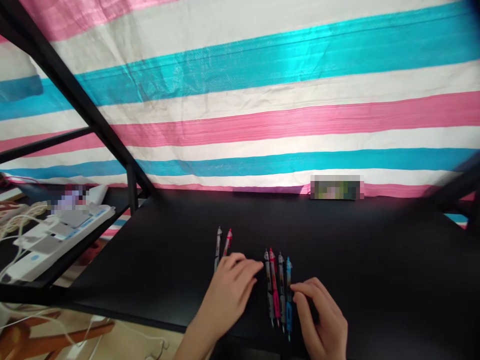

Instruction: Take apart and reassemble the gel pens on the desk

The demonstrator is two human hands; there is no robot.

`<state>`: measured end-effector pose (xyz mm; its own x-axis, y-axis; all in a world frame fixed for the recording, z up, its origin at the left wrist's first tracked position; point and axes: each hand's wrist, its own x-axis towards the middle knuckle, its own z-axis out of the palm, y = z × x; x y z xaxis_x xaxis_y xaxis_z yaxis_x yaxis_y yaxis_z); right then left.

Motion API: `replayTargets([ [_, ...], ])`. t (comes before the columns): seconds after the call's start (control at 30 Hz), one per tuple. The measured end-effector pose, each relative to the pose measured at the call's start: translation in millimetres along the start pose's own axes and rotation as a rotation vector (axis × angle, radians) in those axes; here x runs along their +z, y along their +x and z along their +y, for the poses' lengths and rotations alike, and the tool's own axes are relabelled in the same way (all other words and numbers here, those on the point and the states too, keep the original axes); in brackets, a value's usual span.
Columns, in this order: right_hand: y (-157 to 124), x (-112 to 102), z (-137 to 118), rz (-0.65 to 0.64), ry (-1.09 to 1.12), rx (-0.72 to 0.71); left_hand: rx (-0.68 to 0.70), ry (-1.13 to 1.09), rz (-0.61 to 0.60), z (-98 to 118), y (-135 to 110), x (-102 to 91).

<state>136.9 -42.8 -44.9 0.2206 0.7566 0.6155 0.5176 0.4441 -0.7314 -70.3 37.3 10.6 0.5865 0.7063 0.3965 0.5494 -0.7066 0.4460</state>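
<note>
Several click pens lie side by side on the black tabletop (180, 220) between my hands: a dark-gripped pen (269, 285), a red pen (275, 285), a second dark-gripped pen (282, 292) and a blue pen (289, 300). My right hand (324, 317) is at the blue pen, index finger and thumb tips at its right side, other fingers bent. Stretched fingers of my left hand (234, 282) point toward the row's left edge, just short of it. Beyond that hand lie another dark pen (218, 245) and another red pen (228, 241), their lower ends partly hidden by it.
A white power strip (67, 240) with plugs and tangled cables lies on a surface to the left. Black metal frame bars (86, 110) slant up at the left. A striped plastic sheet (262, 115) hangs behind the table. A small blurred-out object (333, 188) stands at the back edge.
</note>
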Motion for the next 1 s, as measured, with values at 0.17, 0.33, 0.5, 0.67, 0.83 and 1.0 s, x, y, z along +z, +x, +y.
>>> replayTargets([
  [0.17, 1.1, -1.2, 2.5, 0.041, -0.008, -0.021, 0.157, -0.005, -0.1, 17.5, -9.5, 17.2],
  [0.33, 2.8, 0.6, -2.9, 0.076, -0.005, -0.004, 0.256, 0.042, -0.11, 1.9, -4.9, 20.8],
  [0.5, 6.6, -1.1, -4.9, 0.019, 0.003, 0.064, 0.293, 0.025, -0.02, -8.1, -3.7, 19.0],
  [0.67, 13.8, 1.5, -2.5, -0.203, 0.022, -0.007, 0.329, 0.122, 0.191, 7.2, -0.8, 20.5],
  [0.83, 11.0, 2.9, -1.4, -0.111, 0.075, 0.104, 0.306, 0.155, 0.278, 20.0, 2.5, 12.5],
  [1.0, 7.0, -1.4, 0.4, -0.105, 0.111, 0.165, 0.302, 0.135, 0.262, 14.1, -5.0, 8.3],
])
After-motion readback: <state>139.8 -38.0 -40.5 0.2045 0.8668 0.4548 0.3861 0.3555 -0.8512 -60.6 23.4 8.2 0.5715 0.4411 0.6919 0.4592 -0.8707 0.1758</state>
